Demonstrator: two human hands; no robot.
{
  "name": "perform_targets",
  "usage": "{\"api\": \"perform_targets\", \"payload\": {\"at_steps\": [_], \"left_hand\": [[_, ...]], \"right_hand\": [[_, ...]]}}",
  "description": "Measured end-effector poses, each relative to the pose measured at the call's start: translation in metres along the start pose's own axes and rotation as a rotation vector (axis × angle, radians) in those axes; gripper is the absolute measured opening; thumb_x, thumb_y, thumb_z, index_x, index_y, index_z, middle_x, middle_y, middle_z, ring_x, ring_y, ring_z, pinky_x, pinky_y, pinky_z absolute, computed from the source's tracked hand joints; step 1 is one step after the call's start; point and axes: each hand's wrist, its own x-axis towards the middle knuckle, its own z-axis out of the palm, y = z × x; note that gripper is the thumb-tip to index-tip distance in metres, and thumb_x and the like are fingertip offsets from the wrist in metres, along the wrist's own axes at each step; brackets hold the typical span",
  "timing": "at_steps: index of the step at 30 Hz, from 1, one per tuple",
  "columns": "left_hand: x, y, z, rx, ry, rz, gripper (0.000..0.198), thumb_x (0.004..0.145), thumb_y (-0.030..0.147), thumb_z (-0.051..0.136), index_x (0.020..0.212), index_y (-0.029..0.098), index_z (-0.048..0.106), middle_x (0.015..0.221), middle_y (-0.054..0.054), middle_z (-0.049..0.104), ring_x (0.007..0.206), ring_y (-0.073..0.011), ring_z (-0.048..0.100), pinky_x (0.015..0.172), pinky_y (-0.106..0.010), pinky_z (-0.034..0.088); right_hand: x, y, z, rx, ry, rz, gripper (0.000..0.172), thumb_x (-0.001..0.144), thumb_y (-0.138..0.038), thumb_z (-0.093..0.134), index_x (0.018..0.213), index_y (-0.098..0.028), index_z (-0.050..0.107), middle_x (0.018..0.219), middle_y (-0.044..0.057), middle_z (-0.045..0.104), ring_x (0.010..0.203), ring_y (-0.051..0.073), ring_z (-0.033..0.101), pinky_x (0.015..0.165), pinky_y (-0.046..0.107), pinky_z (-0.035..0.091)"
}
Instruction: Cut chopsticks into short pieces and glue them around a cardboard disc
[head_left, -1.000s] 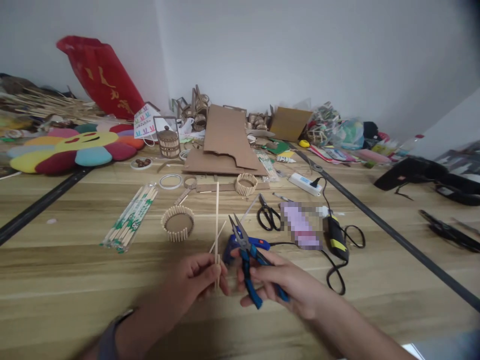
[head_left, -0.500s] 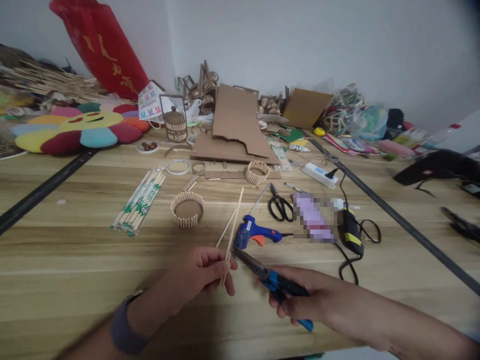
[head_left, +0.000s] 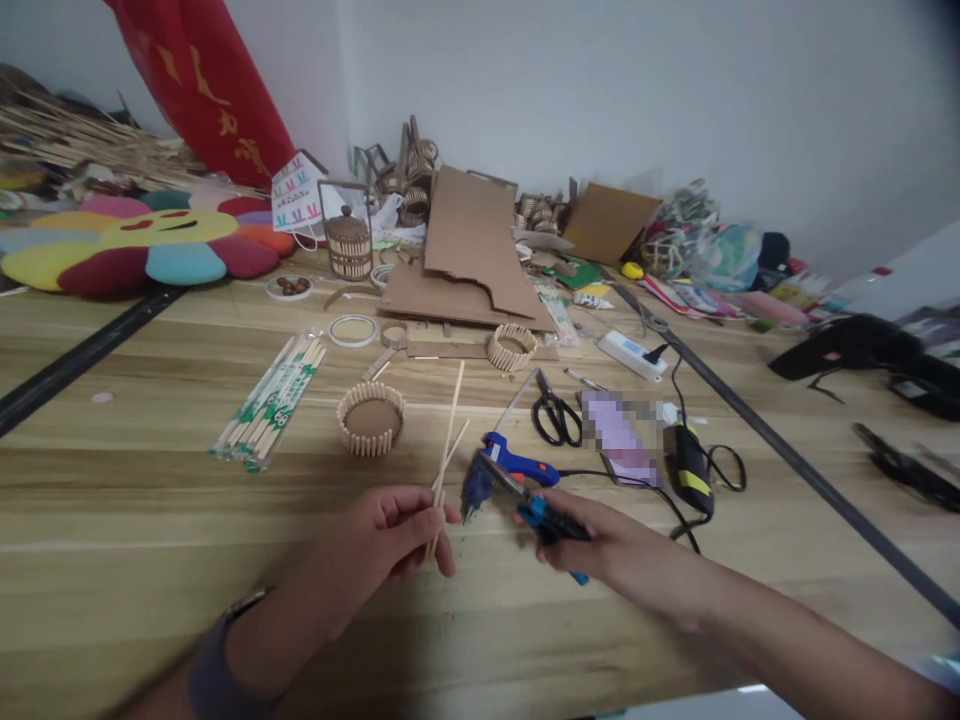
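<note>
Between thumb and fingers my left hand (head_left: 409,530) pinches thin wooden sticks (head_left: 453,410), which point up and away from me. My right hand (head_left: 592,540) is wrapped round the blue and black handles of a pair of pliers (head_left: 551,520). The pliers' jaws reach left over a blue hot glue gun (head_left: 525,465) lying on the table. Beyond my left hand stands a round holder (head_left: 371,420) with a cardboard base and a wall of short stick pieces. A smaller stick ring (head_left: 511,348) sits farther back. Black-handled scissors (head_left: 557,412) lie right of the glue gun.
Packed chopsticks (head_left: 271,400) lie at the left. Cardboard sheets (head_left: 480,235) lean at the back, near a lidded stick basket (head_left: 349,245). A power strip (head_left: 631,355), a blurred purple object (head_left: 619,435) and black cables occupy the right. A flower cushion (head_left: 180,255) rests at back left.
My right hand has raised the pliers a little, up and away, so their jaws now overlap the glue gun. The sticks in my left hand have tilted more upright. The view has shifted slightly.
</note>
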Motion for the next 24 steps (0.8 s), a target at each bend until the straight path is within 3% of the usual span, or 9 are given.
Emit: {"api": "perform_targets", "payload": {"at_steps": [13, 16, 18, 21, 24], "left_hand": [[0.0, -0.002, 0.002, 0.044, 0.031, -0.007, 0.053, 0.074, 0.065, 0.065, 0.092, 0.016, 0.065, 0.062, 0.0, 0.065, 0.053, -0.0104, 0.036, 0.05, -0.025, 0.023], [0.0, 0.001, 0.001, 0.055, 0.036, 0.001, 0.052, 0.074, 0.064, 0.064, 0.093, 0.015, 0.066, 0.063, 0.0, 0.065, 0.053, -0.0105, 0.037, 0.05, -0.025, 0.024], [0.0, 0.002, 0.001, 0.062, 0.033, 0.008, 0.05, 0.075, 0.063, 0.064, 0.091, 0.015, 0.065, 0.063, 0.0, 0.065, 0.053, -0.0103, 0.037, 0.05, -0.025, 0.025], [0.002, 0.0, 0.0, 0.073, 0.011, 0.002, 0.049, 0.076, 0.063, 0.062, 0.087, 0.015, 0.064, 0.063, 0.0, 0.064, 0.053, -0.0102, 0.037, 0.05, -0.024, 0.025], [0.003, -0.004, 0.002, 0.072, -0.016, -0.021, 0.05, 0.075, 0.064, 0.062, 0.087, 0.016, 0.064, 0.062, 0.0, 0.064, 0.052, -0.01, 0.037, 0.049, -0.024, 0.024]], "right_hand": [[0.064, 0.004, -0.018, 0.143, 0.013, -0.149, 0.038, 0.065, -0.025, 0.063, 0.102, -0.018, 0.059, 0.086, 0.001, 0.061, 0.073, 0.015, 0.05, 0.064, 0.027, 0.037], [0.057, 0.002, -0.024, 0.205, -0.012, -0.19, 0.04, 0.064, -0.023, 0.064, 0.104, -0.017, 0.06, 0.089, 0.002, 0.062, 0.077, 0.015, 0.052, 0.065, 0.027, 0.038], [0.042, -0.001, -0.026, 0.193, -0.115, -0.191, 0.037, 0.064, -0.022, 0.064, 0.1, -0.016, 0.063, 0.091, 0.003, 0.062, 0.08, 0.016, 0.053, 0.068, 0.028, 0.039], [0.016, -0.006, -0.023, 0.161, -0.28, -0.098, 0.033, 0.065, -0.022, 0.062, 0.098, -0.016, 0.065, 0.094, 0.003, 0.063, 0.082, 0.016, 0.054, 0.071, 0.029, 0.039], [0.001, -0.008, -0.015, 0.097, -0.322, -0.034, 0.033, 0.062, -0.02, 0.059, 0.095, -0.018, 0.065, 0.093, 0.001, 0.062, 0.087, 0.017, 0.054, 0.075, 0.029, 0.039]]}}
